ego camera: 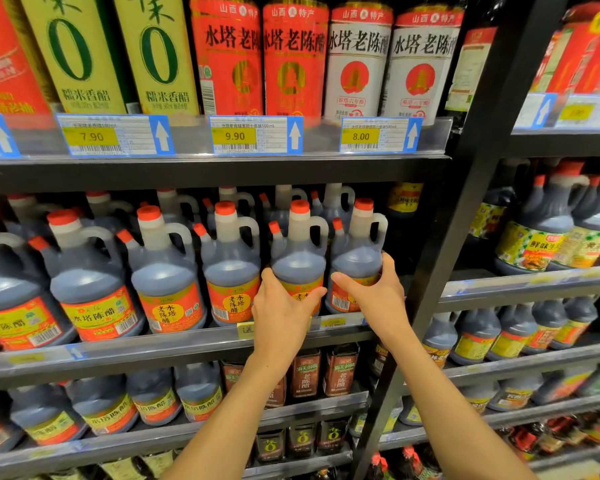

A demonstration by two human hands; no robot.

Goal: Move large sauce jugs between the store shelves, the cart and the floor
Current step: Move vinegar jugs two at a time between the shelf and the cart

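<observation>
Left hand (280, 315) grips one jug (298, 258), right hand (378, 292) grips the end jug (357, 254); both jugs stand on the middle shelf (118, 355). Transfer apparently pending; no cart visible.

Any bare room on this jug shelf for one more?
Only the dark gap between the right hand's red-capped dark jug and the black shelf upright. Leftward, past the left hand, jugs crowd together.

Jugs (298, 258) stand in rows on the middle shelf (187, 344), smaller bottles (305, 372) seemingly below.
</observation>
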